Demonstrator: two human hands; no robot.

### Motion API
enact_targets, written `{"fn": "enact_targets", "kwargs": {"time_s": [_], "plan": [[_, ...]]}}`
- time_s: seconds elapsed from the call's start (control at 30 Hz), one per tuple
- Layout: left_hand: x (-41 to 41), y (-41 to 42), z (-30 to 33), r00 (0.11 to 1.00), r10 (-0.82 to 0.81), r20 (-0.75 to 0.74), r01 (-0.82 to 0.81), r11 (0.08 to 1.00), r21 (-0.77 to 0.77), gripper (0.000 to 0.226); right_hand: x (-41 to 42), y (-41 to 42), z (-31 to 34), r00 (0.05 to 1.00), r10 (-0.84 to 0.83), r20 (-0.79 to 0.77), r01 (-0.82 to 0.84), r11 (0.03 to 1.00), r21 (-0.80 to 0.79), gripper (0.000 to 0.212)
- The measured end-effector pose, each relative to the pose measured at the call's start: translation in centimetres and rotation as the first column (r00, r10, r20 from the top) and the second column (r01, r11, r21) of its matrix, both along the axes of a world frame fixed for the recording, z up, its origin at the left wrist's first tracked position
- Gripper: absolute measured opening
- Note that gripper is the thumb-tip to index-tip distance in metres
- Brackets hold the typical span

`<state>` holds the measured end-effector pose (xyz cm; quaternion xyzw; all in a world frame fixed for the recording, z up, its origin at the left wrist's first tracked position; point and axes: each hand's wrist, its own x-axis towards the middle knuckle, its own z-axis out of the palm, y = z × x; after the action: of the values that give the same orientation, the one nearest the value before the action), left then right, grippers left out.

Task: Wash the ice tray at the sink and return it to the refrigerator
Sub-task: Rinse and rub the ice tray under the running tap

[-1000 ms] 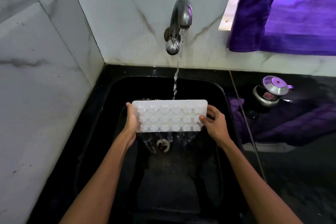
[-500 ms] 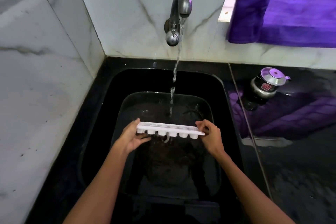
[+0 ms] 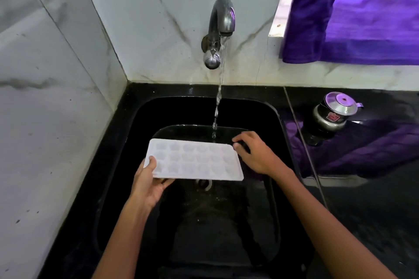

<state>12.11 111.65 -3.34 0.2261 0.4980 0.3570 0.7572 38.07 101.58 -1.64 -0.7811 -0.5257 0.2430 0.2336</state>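
White plastic, a little see-through, makes the ice tray (image 3: 195, 159), a flat rectangle with rounded corners and three rows of small flower-like cells. In the head view it lies almost level in the middle of the picture, above the black sink (image 3: 277, 165), its right end a bit nearer to the camera.

The left hand (image 3: 148, 180) holds the tray at its near left corner, at about 8 o'clock from the tray's middle: the thumb presses on top and the fingers are curled under the edge. The right hand (image 3: 256, 155) is at 3 o'clock, just beside the far right corner. Its fingers are bent loosely and their tips are at the rim; I cannot tell if they really grip it.

A thin stream of water (image 3: 217, 106) falls from the metal tap (image 3: 218, 29) at 12 o'clock and meets the tray's far edge. The drain (image 3: 204, 184) shows just under the near edge.

At 2 o'clock, on the black counter (image 3: 374, 210), stands a small dark canister (image 3: 332, 114) with a shiny metal lid. A purple cloth (image 3: 362, 18) hangs at the top right against the marble tiles (image 3: 56, 97).
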Motion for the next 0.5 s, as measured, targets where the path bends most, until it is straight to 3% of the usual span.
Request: {"fn": "enact_targets", "kwargs": {"time_s": [0.1,0.33,0.5], "plan": [[0.3,0.3,0.2,0.997,0.072,0.011,-0.073,0.997,0.010,0.039,-0.9,1.4,-0.2,0.999,0.018,0.037,-0.014,0.996,-0.092,0.035],[1.8,1.4,1.9,0.990,0.143,-0.008,-0.142,0.987,0.075,0.051,-0.7,4.1,1.4,0.982,0.107,0.153,-0.091,0.990,-0.105,0.055],[2.6,1.7,3.1,0.983,0.183,-0.005,-0.182,0.980,0.085,0.058,0.0,5.5,2.9,0.961,0.125,0.245,-0.097,0.988,-0.122,0.053]]}}
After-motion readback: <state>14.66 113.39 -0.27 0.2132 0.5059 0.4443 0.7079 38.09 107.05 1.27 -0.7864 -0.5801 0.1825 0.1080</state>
